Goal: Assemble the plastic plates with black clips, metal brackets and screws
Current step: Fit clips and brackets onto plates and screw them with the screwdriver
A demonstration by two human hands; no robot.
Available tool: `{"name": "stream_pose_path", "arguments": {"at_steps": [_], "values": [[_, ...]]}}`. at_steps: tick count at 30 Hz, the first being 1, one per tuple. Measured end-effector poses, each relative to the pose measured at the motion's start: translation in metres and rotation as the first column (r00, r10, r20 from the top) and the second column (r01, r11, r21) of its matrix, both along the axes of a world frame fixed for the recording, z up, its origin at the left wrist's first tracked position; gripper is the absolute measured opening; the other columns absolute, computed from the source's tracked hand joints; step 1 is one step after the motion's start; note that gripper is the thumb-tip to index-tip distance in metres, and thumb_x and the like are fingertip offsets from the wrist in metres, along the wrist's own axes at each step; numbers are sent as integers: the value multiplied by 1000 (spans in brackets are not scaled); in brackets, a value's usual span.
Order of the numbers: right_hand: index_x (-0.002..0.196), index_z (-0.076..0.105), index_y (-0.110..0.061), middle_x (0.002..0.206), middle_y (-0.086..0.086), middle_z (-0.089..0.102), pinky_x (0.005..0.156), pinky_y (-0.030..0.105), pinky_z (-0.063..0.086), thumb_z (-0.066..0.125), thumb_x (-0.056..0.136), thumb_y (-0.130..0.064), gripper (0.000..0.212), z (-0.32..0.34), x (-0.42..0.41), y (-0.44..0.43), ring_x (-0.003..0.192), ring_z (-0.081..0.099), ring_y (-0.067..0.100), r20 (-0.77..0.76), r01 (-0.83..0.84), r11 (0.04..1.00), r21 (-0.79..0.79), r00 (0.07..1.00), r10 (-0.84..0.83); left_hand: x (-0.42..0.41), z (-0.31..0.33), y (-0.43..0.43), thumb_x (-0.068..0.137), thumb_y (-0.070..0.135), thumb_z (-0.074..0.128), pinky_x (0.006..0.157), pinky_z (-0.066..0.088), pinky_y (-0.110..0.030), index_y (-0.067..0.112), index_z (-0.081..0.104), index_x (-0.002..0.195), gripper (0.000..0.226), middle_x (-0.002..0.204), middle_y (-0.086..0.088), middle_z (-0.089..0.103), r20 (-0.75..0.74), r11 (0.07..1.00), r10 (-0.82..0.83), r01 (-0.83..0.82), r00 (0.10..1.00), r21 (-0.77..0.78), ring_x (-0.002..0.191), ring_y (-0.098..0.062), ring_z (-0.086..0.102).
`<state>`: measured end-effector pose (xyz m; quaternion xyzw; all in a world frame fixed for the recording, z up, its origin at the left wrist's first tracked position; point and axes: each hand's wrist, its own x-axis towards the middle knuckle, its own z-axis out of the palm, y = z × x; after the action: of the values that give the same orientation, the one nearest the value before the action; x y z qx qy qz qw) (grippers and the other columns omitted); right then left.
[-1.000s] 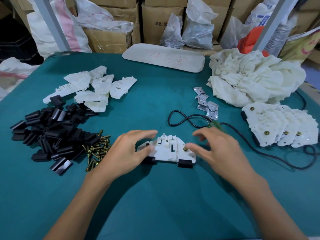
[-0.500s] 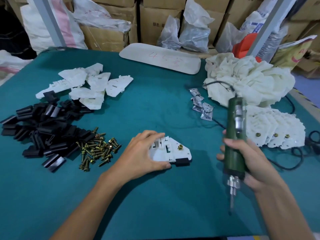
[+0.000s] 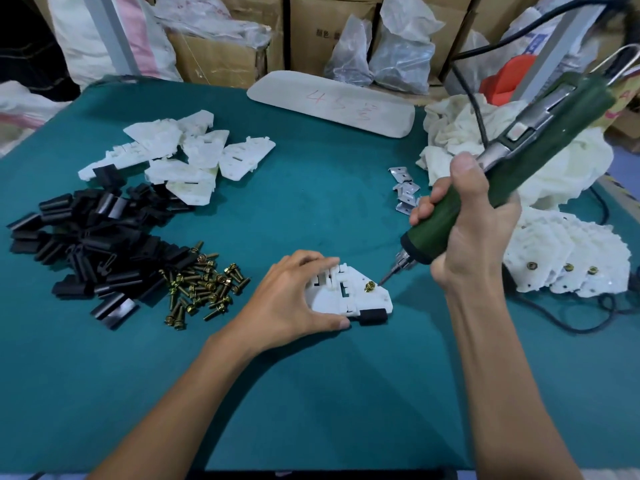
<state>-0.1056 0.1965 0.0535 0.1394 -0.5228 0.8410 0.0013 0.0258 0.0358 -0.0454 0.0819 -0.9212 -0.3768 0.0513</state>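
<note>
Now apparently working on the screw-driving step: pressing down on the white plastic plate (image 3: 349, 296) with the left hand (image 3: 294, 299), fingers spread flat over its left part and thumb against its near edge, pinning it to the worktop (image 3: 311, 393) a little nearer the near edge than the far one, roughly midway between left and right edges. Gripping the green electric screwdriver (image 3: 540, 133) in the right hand (image 3: 474, 230), fingers wrapped tight around the barrel, tilting it down and to the left, bit tip (image 3: 384, 279) hovering just beside the brass screw (image 3: 369, 285) standing near the plate's right corner, seemingly not yet seated in the head. Already showing one black clip (image 3: 372, 315) at the plate's near right edge; no telling about any metal bracket under the screw. Next, probably needing to be nudging the bit onto the screw head, bringing the tool closer to upright, and bracing the plate against twisting while driving. Waiting toward the left edge: loose screws (image 3: 201, 285), a heap of black clips (image 3: 90, 244) and bare plates (image 3: 180, 157); lying toward the right edge, spare metal brackets (image 3: 405, 192) and a stack of finished plates (image 3: 568, 258).
</note>
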Motion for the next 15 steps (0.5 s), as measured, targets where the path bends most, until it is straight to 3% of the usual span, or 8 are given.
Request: {"name": "stream_pose_path", "arguments": {"at_steps": [7,10,13,15], "values": [[90,53,-5,58,5,54,48,31,46,81,74,-33,43,-9,1,-15,43,50,23,-64,34,997,65,998,-30,0,-3,-1,65,64,83,104,31,-21,38,46,146,92,127,28,41,-6,1000,-2,2,1000,4,121,2,37],[87,55,-5,61,5,57,49,31,48,81,76,-32,39,-12,2,-15,44,52,24,-84,13,994,111,996,-3,-1,-4,-2,65,65,82,104,32,-22,38,46,146,93,124,29,41,-6,1000,-3,3,1000,-1,120,2,38],[87,61,-12,75,7,69,51,32,51,80,78,-31,28,-13,5,-17,48,60,24,-150,24,984,176,989,3,-2,-4,-2,63,65,84,105,35,-24,39,47,145,93,123,28,42,-4,1000,5,-5,1000,7,118,0,40],[98,66,-13,96,6,77,54,32,54,79,81,-31,28,-12,7,-18,65,72,25,-210,-3,975,222,976,51,-3,-5,-1,63,64,84,107,36,-27,39,48,145,93,124,26,43,0,1000,6,-6,1000,10,118,-2,41]]}}
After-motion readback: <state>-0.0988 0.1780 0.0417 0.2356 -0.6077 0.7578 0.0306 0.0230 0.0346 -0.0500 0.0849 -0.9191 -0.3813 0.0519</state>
